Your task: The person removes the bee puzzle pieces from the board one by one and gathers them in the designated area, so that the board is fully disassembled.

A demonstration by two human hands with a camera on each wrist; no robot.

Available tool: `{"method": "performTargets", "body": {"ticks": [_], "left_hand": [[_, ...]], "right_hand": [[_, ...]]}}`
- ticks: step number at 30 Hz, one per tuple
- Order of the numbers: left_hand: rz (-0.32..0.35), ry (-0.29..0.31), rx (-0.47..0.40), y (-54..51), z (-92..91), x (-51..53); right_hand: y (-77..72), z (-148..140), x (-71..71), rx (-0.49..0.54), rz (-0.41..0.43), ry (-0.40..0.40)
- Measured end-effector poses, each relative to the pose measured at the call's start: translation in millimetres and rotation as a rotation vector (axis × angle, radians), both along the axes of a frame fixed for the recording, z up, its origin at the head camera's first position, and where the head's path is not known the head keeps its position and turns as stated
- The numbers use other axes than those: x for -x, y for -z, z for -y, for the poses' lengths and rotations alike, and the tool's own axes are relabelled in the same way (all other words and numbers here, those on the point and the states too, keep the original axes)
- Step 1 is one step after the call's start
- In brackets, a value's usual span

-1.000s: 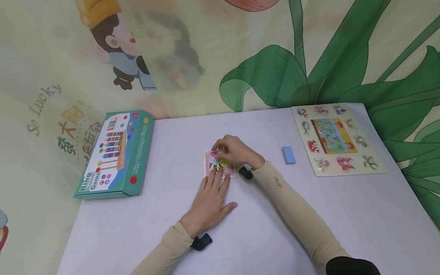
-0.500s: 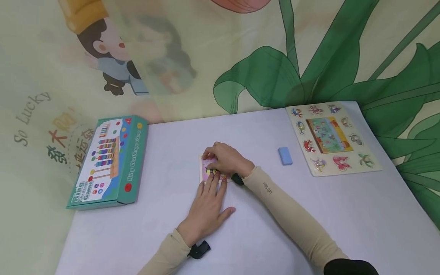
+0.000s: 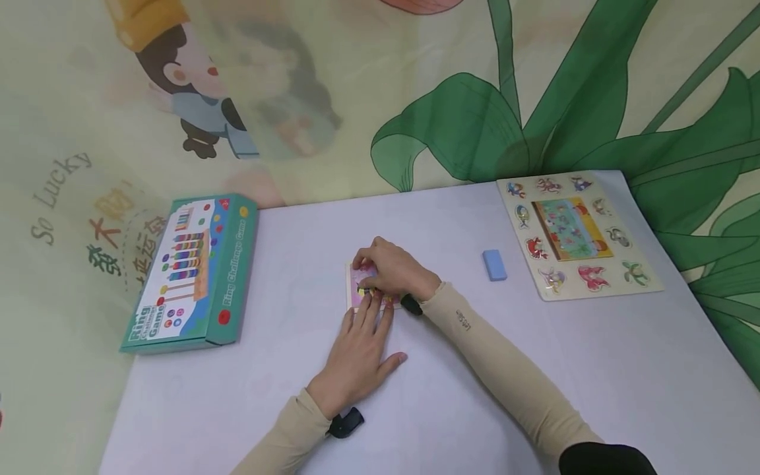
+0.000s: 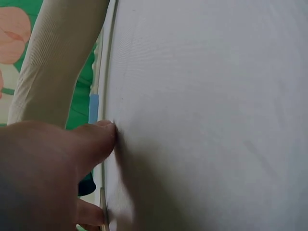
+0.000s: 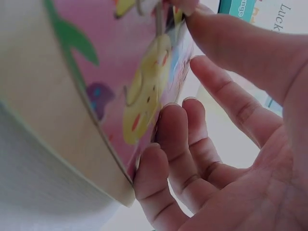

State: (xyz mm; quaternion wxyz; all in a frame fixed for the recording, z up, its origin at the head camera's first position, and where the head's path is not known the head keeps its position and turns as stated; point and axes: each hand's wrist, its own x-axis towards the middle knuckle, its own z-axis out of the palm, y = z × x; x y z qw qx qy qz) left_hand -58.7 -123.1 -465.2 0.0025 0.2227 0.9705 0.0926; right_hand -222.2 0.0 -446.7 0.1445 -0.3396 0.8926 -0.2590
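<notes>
A small wooden picture puzzle (image 3: 351, 290) with a pink picture and a yellow and black figure lies mid-table in the head view, mostly under the hands. The right hand (image 3: 396, 269) curls over it: in the right wrist view its fingers (image 5: 172, 130) lie along one edge of the puzzle (image 5: 115, 57), and the thumb reaches over the picture. Held flat with fingers straight, the left hand (image 3: 356, 359) rests its fingertips on the puzzle's near edge, thumb spread on the table. The left wrist view shows mainly that thumb (image 4: 94, 142) and the white cloth.
A green Ring Challenge Game box (image 3: 222, 284) stands at the table's left. Right of the hands lies a blue block (image 3: 495, 265). Farther right is a board (image 3: 570, 280) with sea-animal pieces and a small picture panel (image 3: 572, 231). A printed backdrop (image 3: 451, 132) hangs behind.
The right hand has shifted slightly left and nearer over the puzzle, its thumb and index finger now farther apart. The left hand stays nearly in place. The camera view has shifted slightly.
</notes>
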Motion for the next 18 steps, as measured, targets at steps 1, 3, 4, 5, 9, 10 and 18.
{"method": "performTargets", "body": {"ticks": [1, 3, 4, 5, 9, 10, 18], "left_hand": [[-0.002, -0.002, 0.012, -0.1, 0.0, -0.4], [-0.009, -0.005, 0.035, -0.5, -0.5, -0.9], [-0.012, -0.007, 0.043, -0.6, -0.8, -1.1], [-0.015, -0.007, 0.051, -0.7, -1.2, -1.4], [-0.015, -0.024, 0.048, -1.1, -3.6, -1.7], [-0.013, -0.030, 0.043, -0.9, -4.2, -1.9], [0.001, -0.057, 0.029, -0.6, -6.0, -4.9]], "right_hand": [[-0.1, 0.2, 0.4, 0.000, 0.004, 0.002], [-0.4, 0.1, 1.2, 0.000, 0.012, 0.005], [-0.5, -0.1, 1.7, 0.000, 0.014, 0.007], [-0.6, -0.4, 2.1, -0.001, 0.015, 0.008], [-1.0, -1.3, 3.3, -0.004, 0.001, 0.007], [-1.2, -1.3, 3.3, -0.003, -0.003, 0.006], [-0.1, -1.0, 2.5, 0.000, -0.032, 0.016]]}}
